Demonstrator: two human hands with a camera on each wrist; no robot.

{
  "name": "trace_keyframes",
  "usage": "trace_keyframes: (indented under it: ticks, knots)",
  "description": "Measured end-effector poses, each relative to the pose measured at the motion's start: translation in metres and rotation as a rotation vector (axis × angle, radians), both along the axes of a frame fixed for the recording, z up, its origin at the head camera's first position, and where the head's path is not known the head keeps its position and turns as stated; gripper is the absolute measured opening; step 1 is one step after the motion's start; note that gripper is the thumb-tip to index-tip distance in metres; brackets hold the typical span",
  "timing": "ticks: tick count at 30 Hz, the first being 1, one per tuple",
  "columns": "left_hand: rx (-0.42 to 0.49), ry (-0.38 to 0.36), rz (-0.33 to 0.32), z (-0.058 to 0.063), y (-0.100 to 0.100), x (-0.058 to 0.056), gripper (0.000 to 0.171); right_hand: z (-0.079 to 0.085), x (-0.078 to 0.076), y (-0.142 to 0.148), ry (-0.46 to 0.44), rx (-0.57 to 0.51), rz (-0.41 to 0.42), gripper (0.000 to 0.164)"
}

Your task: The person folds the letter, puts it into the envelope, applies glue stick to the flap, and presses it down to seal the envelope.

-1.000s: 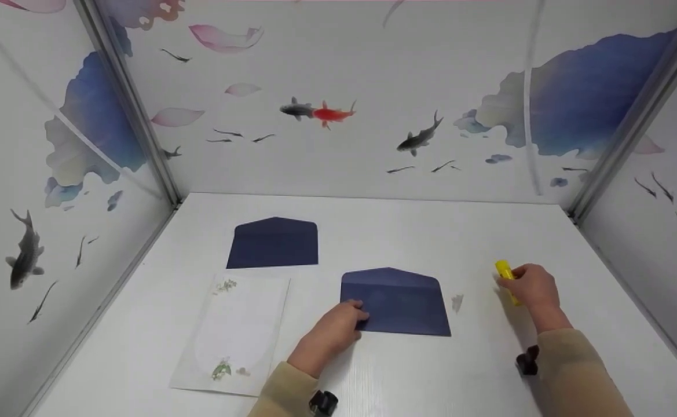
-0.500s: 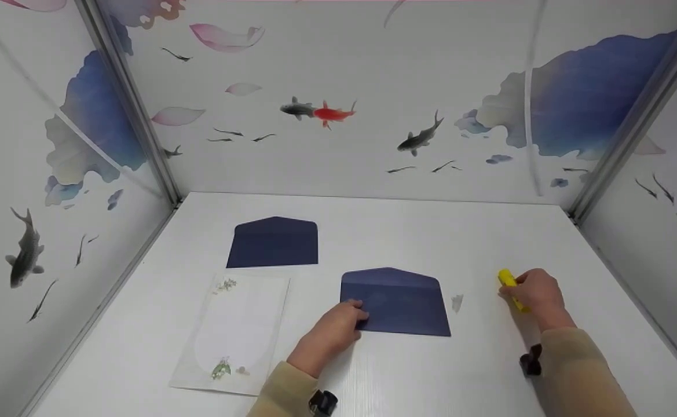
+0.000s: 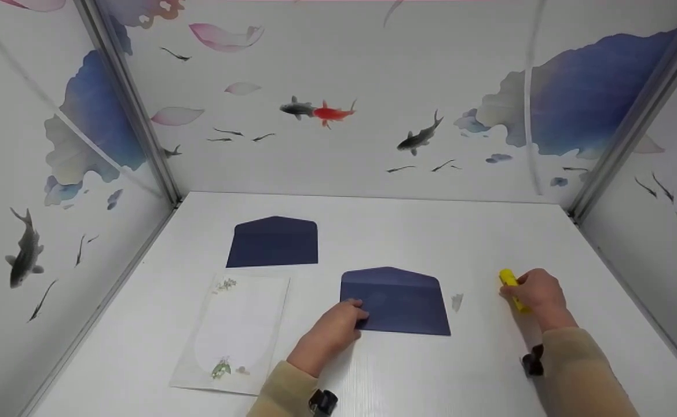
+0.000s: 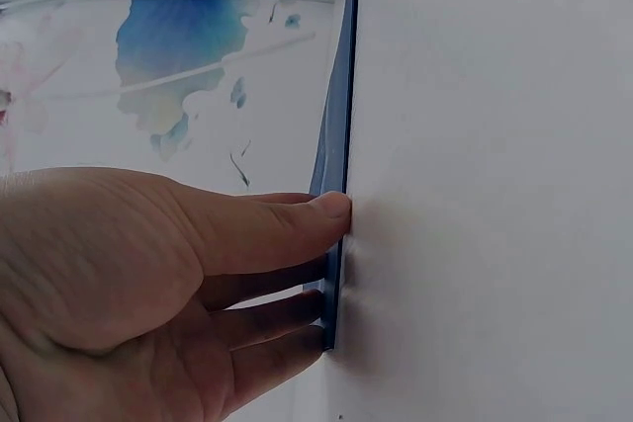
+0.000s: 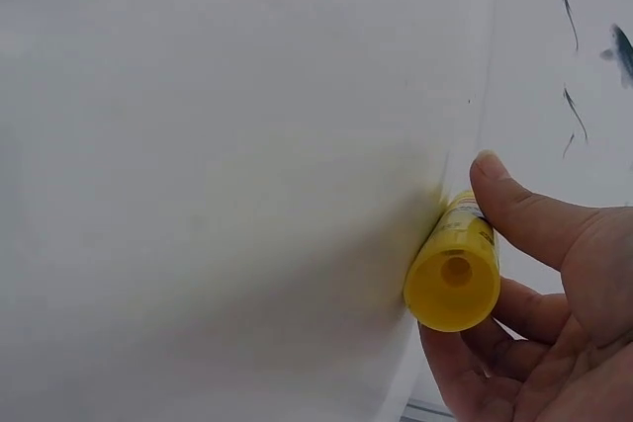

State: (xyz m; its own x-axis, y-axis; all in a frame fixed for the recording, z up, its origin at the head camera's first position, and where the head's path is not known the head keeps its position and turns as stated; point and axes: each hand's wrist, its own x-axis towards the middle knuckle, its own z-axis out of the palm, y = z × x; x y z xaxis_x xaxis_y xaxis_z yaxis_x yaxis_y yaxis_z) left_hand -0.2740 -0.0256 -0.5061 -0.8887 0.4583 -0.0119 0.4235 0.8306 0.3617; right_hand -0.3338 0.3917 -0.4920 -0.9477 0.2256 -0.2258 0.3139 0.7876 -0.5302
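Note:
A dark blue envelope [image 3: 407, 304] with its flap raised lies flat near the middle of the table. On its lower left corner rests my left hand [image 3: 328, 333]; in the left wrist view the thumb and nearly straight fingers [image 4: 282, 321] touch it along the edge. At the right, my right hand [image 3: 541, 295] holds a yellow glue stick [image 3: 509, 280] between thumb and fingers. The right wrist view shows the glue stick [image 5: 453, 284] lying on its side against the tabletop, its round end toward the camera.
Another dark blue envelope [image 3: 273, 246] lies farther back on the left. Before it is a pale sheet of paper [image 3: 240, 330] with a plant print. A small greyish mark [image 3: 457, 302] shows right of the near envelope. Printed walls [image 3: 350, 156] enclose the white table [image 3: 396, 376].
My right hand has shifted slightly nearer and to the right with the glue stick, then stayed almost still over the last half second. My left hand and both envelopes have not moved.

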Motion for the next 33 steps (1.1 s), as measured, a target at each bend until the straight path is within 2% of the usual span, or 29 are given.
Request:
trace_keyframes:
  ticks: [13,20,23,27,30,33]
  knots:
    - [-0.003,0.03,-0.016,0.001,-0.001,0.003,0.038,0.001,0.0,0.001,0.021,0.046,0.038,0.062]
    - [-0.019,0.057,-0.026,0.0,-0.002,0.002,0.038,0.003,-0.002,-0.002,0.025,0.081,0.016,0.064]
    - [-0.025,0.055,-0.033,0.001,-0.002,0.002,0.038,0.006,-0.003,-0.009,0.078,0.141,0.006,0.063]
    - [-0.023,0.05,-0.032,0.001,-0.002,0.002,0.038,0.014,-0.005,-0.028,0.215,0.187,0.029,0.055]
    - [-0.02,0.053,-0.03,0.001,-0.002,0.002,0.038,0.019,-0.01,-0.048,0.293,0.161,0.092,0.048]
    - [-0.024,0.052,-0.026,0.0,-0.001,0.002,0.038,0.02,-0.017,-0.069,0.303,0.113,0.163,0.043]
